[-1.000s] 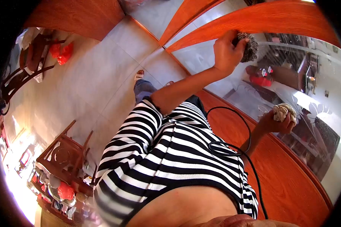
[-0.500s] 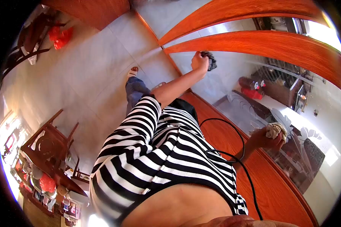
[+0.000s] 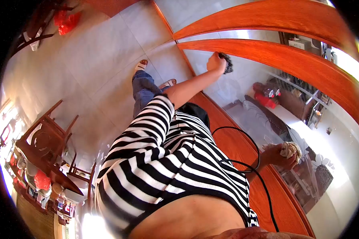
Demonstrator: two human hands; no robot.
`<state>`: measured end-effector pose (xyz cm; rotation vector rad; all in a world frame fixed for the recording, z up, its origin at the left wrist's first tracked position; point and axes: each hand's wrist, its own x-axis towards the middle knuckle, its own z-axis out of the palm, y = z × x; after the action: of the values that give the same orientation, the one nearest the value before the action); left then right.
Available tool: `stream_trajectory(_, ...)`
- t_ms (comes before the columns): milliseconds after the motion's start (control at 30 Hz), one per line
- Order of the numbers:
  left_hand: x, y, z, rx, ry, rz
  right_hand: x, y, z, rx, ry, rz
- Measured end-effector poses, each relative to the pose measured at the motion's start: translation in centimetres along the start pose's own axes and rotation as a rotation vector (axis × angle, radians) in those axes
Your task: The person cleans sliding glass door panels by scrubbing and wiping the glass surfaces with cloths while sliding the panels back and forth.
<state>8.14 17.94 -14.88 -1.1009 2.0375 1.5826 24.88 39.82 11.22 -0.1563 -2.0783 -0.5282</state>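
Note:
My left hand (image 3: pixel 216 63) reaches across my body, its fingers closed around a dark, fuzzy scouring pad (image 3: pixel 227 63). The pad is at the glass panel (image 3: pixel 243 59), close under an orange-brown wooden frame bar (image 3: pixel 267 51); whether it touches the glass, I cannot tell. Lower on the right, my right hand (image 3: pixel 273 154) grips a crumpled beige cloth (image 3: pixel 291 151) in front of the glass, near white flower patterns (image 3: pixel 325 161). A black cable (image 3: pixel 263 183) loops beside my striped shirt (image 3: pixel 179 159), partly crossing my right forearm.
Orange-brown wood (image 3: pixel 235 145) runs along the glass's near edge. Through or in the glass appear red objects (image 3: pixel 265 97) and shelving. On the left stand a dark wooden chair (image 3: pixel 44 133) and a cluttered table (image 3: pixel 54 171). A red bag (image 3: pixel 70 23) lies farther off on the tiled floor (image 3: pixel 91 59).
The whole view has shifted and turned slightly. My left hand, with the pad, appears a little farther right. My right hand keeps its grip on the cloth, a little lower in view.

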Motion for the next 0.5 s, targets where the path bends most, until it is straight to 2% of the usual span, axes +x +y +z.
stream_trajectory(100,4.0,-2.7,1.9,-0.028,-0.022,-0.108,0.1,0.9,-0.2,0.007,0.011,-0.064)
stream_trajectory(233,3.7,-2.5,0.9,-0.087,-0.078,-0.158,0.5,-0.2,-0.8,0.025,-0.025,-0.078)
stream_trajectory(333,-0.6,-0.2,0.3,-0.067,-0.033,0.082,0.0,0.8,-0.3,-0.016,-0.022,-0.049)
stream_trajectory(400,-4.9,2.8,-1.5,-0.198,-0.027,0.215,0.1,0.5,-0.5,0.021,-0.020,-0.073)
stream_trajectory(433,-6.2,3.4,-1.8,-0.356,0.034,0.346,0.1,0.2,-0.5,0.042,-0.018,-0.084)
stream_trajectory(500,-6.6,3.9,-2.5,-0.336,0.004,0.322,0.1,0.5,-0.7,-0.018,-0.046,-0.107)
